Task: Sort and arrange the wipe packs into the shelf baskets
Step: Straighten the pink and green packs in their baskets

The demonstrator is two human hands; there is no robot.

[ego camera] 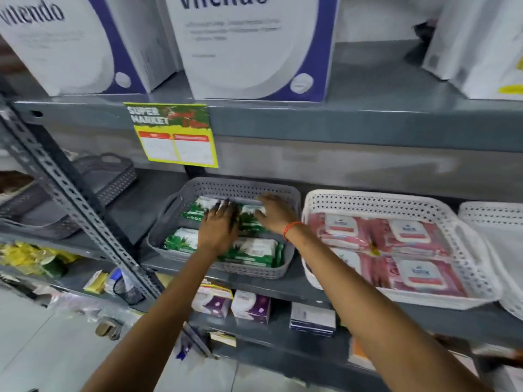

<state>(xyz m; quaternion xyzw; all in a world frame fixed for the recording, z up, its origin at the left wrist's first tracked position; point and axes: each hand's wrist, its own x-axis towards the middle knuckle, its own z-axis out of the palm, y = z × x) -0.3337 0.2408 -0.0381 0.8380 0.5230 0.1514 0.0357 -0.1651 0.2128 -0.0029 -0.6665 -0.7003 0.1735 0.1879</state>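
Observation:
A grey perforated basket on the middle shelf holds several green wipe packs. My left hand lies flat, fingers spread, on the packs in the basket's middle. My right hand rests on the back right green pack, fingers curled over its far edge; a firm grip is not clear. To the right, a white perforated basket holds several pink wipe packs lying flat in two rows. My forearms hide part of the green packs.
A slanted grey metal shelf brace crosses at left, with stacked empty grey baskets behind it. Another white basket sits at far right. Large white boxes stand on the upper shelf, small boxes on the lower. A yellow price tag hangs above.

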